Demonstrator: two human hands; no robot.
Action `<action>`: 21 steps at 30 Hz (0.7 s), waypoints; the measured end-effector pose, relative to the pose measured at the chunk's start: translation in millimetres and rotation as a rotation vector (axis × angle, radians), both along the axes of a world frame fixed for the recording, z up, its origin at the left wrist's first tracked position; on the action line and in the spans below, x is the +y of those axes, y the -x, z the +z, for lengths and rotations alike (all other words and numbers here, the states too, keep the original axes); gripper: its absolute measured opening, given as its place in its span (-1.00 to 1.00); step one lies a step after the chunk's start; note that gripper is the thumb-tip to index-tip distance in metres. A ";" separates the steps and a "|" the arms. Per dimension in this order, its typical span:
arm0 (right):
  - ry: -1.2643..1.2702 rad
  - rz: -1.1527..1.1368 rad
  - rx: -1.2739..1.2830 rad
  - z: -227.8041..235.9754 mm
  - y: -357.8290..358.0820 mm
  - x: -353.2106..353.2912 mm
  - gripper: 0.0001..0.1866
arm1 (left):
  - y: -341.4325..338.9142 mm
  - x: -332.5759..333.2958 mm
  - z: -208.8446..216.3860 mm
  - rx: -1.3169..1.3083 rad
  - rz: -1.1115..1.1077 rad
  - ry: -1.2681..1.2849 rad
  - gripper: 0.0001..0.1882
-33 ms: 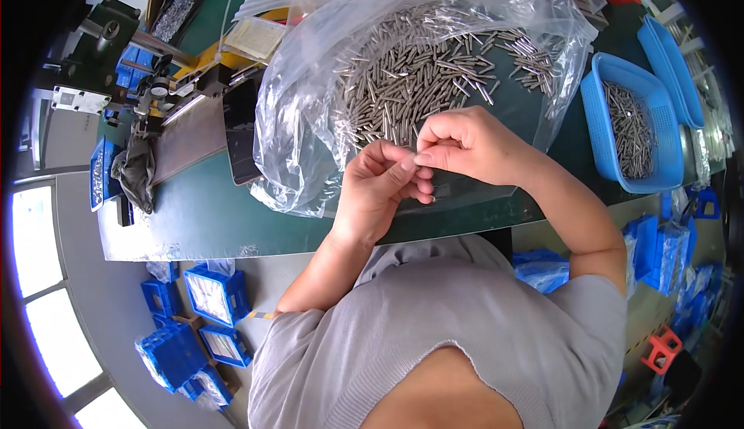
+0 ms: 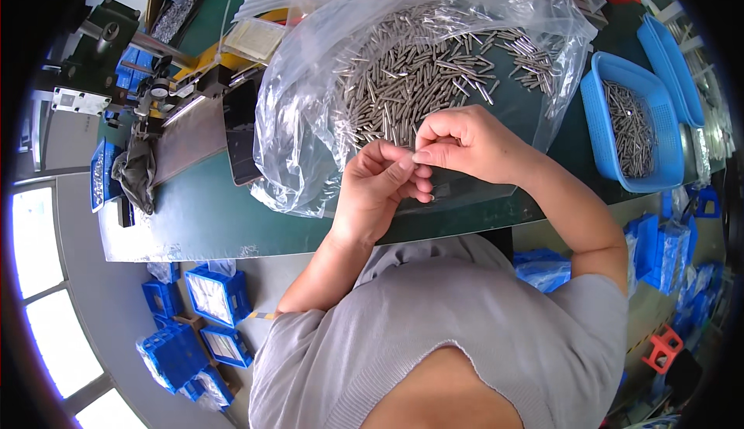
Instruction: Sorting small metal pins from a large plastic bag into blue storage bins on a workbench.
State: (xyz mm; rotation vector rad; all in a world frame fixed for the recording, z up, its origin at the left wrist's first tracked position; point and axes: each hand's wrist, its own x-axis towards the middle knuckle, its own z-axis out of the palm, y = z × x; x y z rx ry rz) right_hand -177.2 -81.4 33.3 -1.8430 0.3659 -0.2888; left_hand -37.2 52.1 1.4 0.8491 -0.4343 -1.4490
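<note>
While I follow from afar through the head camera, the left hand [image 2: 376, 189] and the right hand [image 2: 477, 146] meet at the fingertips above a green workbench [image 2: 217, 204], not far in from the middle of its near edge. Each thumb and forefinger is drawn together in a pinch, the two pinches touching; whether a piece sits between them I cannot tell, as the fingers cover the spot. Just past that joined grip, toward the bench's far edge, lies a broad heap of slim metal pins [image 2: 411, 72], the closest of them right beside the fingertips and a smaller cluster lying off to the right. Crumpled clear plastic sheeting [image 2: 298, 111] spreads around the heap, its left side close to a dark flat panel [image 2: 242, 130]. By the near edge, toward the right-hand corner, I see a blue basket [image 2: 598, 115] holding more pins, well apart from the hands, with a second blue basket [image 2: 670, 72] next to it. At the left end stands a dark machine [image 2: 108, 41].
</note>
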 end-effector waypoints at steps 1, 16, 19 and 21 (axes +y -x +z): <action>0.032 -0.006 0.005 -0.4 -0.6 -0.7 -0.88 | 0.0 -0.7 0.5 -0.001 -0.002 0.001 -0.90; -0.324 -0.120 0.027 -5.8 27.6 -66.2 -0.89 | -3.4 1.5 -5.4 0.082 0.043 0.051 -0.92; 0.058 -0.068 0.191 0.2 27.6 -56.6 -0.90 | -2.8 1.2 -2.8 0.079 0.045 0.049 -0.92; 0.349 -0.085 0.351 -0.6 25.1 -54.1 -0.85 | -2.2 1.7 -1.6 0.074 0.048 0.040 -0.91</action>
